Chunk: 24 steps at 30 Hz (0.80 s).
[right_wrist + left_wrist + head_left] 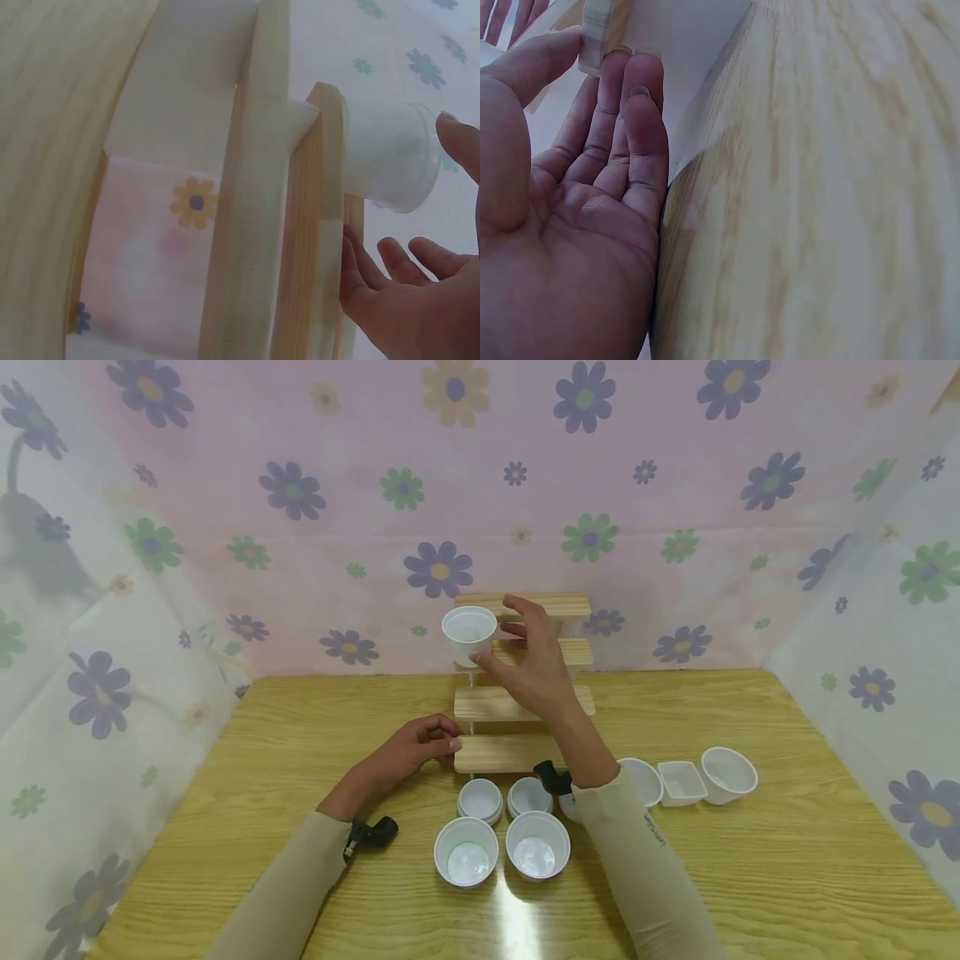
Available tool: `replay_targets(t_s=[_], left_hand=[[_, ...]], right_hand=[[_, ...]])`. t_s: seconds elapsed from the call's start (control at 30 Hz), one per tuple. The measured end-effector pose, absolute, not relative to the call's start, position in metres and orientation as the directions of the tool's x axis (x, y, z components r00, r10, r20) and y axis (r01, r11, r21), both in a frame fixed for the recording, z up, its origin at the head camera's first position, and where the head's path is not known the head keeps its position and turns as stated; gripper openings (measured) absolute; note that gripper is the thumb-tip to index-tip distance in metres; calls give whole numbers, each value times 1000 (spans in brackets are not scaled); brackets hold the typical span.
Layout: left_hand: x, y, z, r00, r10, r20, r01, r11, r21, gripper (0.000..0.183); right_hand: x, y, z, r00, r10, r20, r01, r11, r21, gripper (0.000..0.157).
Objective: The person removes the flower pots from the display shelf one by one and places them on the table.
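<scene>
A four-tier wooden shelf stand [498, 753] stands at the back of the table. My left hand [420, 743] holds the left end of its lowest board, with the thumb on one side and the fingers on the other in the left wrist view. A white plastic cup [468, 639] stands upright at the left end of the second board from the top. Beside that cup is my right hand [534, 672], its thumb near the cup's rim in the right wrist view. The other fingers of that hand lie apart from the cup, by the board edge.
Two white cups [467, 852] stand before the stand, with two smaller white tubs [480, 799] behind them. To the right are a square white dish [681, 782] and a round white bowl [729, 774], and my right sleeve partly covers more bowls. A flowered cloth [360, 485] hangs behind.
</scene>
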State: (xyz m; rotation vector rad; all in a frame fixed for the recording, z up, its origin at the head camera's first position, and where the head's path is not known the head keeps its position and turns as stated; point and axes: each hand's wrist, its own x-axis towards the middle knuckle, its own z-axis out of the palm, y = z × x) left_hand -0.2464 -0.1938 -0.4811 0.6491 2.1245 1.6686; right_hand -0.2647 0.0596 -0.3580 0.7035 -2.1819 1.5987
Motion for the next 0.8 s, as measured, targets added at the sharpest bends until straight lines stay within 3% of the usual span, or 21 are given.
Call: replay_targets(t_s=[0.8], left_hand=[[-244,-192,-477,-841,540,-21,108,206,973,26]], right_hand=[[-268,41,-370,-808,-179,561,-589,196,-784,86]])
